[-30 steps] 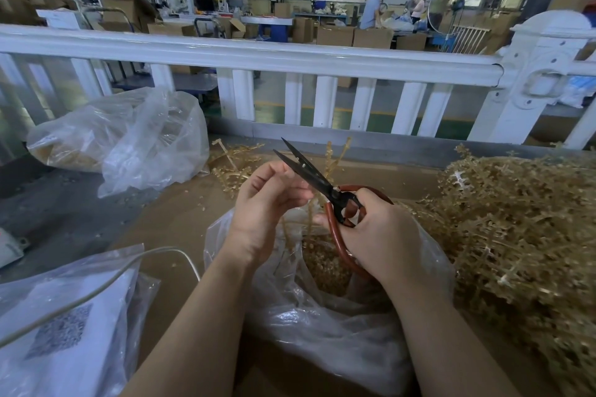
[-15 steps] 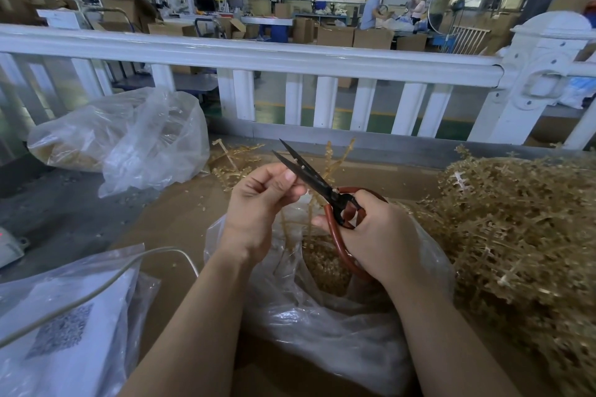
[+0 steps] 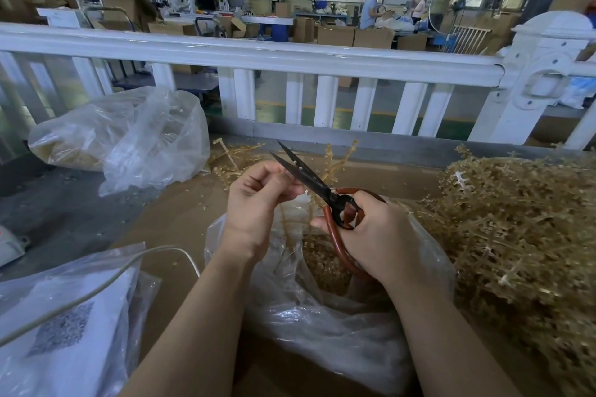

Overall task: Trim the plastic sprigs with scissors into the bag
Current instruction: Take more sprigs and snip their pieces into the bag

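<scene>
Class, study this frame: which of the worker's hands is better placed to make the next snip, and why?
The right hand: it grips the red handles of the scissors, blades open. The left hand pinches the sprig at the blades, above the open bag.

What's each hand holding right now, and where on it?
The right hand grips the scissors by their red handle loops, blades open. The left hand pinches a gold plastic sprig at the blades, above the open bag.

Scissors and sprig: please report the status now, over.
Right hand grips scissors, blades open. Left hand pinches sprig at the blades, above open bag. Nothing in the way.
</scene>
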Available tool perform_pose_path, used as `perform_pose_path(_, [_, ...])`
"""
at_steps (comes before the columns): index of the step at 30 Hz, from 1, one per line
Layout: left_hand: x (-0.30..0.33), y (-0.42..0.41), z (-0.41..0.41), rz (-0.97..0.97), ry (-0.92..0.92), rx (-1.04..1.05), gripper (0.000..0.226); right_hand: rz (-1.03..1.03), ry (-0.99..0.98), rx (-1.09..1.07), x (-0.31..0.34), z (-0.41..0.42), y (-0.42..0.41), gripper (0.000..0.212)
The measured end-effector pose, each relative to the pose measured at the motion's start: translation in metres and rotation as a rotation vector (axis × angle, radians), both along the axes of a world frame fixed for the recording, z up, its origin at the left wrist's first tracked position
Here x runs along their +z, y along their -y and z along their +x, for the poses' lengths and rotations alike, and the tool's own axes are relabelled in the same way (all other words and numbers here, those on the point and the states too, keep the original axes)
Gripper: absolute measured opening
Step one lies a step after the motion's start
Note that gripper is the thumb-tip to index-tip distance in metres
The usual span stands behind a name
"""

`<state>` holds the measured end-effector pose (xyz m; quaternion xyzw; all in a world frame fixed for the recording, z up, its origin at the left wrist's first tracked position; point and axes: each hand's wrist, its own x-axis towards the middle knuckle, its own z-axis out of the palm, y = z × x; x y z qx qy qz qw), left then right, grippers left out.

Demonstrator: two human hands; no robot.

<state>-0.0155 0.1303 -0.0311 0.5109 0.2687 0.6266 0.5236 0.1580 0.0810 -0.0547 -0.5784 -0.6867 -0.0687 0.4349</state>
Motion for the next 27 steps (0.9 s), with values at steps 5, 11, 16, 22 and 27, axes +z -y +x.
perform_pose_path(5, [-0.001, -0.0003, 0.0003, -0.006, -0.037, -0.002, 0.014, -0.005, -0.011, -0.013, 0.0008, 0.0001, 0.0012, 0.059])
perform_pose_path(11, [-0.0006, 0.0009, 0.0014, 0.013, -0.073, 0.023, 0.009, 0.008, 0.028, -0.065, 0.0025, -0.0009, 0.0027, 0.057])
perform_pose_path(16, [0.0002, 0.004, 0.0038, 0.074, -0.144, 0.014, 0.012, -0.008, 0.038, -0.075, 0.0029, -0.0012, 0.0025, 0.058])
perform_pose_path(22, [-0.0013, 0.003, 0.0035, 0.07, -0.156, 0.01, 0.01, -0.024, 0.012, -0.031, 0.0026, -0.0009, 0.0025, 0.059])
perform_pose_path(27, [-0.0004, 0.0036, 0.004, 0.036, -0.146, -0.019, 0.017, -0.032, -0.005, -0.03, 0.0029, -0.0013, 0.0016, 0.058])
